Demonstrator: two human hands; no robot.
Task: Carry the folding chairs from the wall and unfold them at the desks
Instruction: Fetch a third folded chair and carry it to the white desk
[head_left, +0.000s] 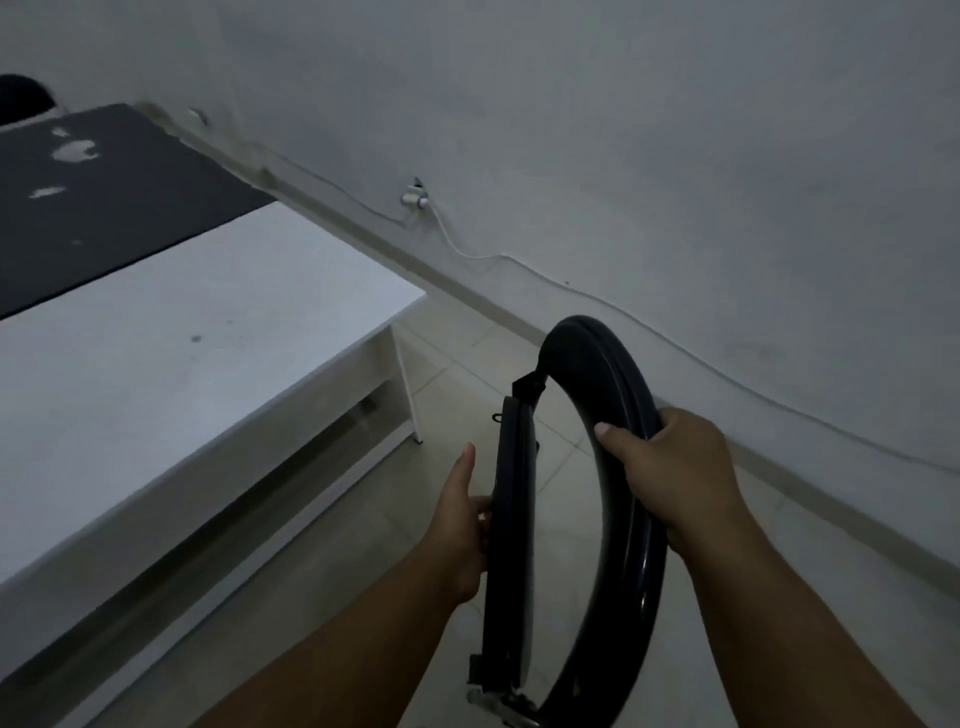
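Observation:
A black folding chair (613, 519) hangs in front of me above the tiled floor, partly spread. Its curved backrest hoop arcs on the right, and its flat round seat (511, 545) stands edge-on to the left. My right hand (670, 473) grips the hoop near its upper right, fingers wrapped round it. My left hand (462, 525) holds the seat's left edge, thumb pointing up and fingers behind the seat. The chair's legs are mostly out of view at the bottom. A white desk (171, 384) stands to the left.
A black mat (104, 208) covers the far part of the desk's top. The grey wall (623, 156) runs diagonally on the right, with a thin white cable (675, 343) along its base. Pale floor tiles (457, 364) show between desk and wall.

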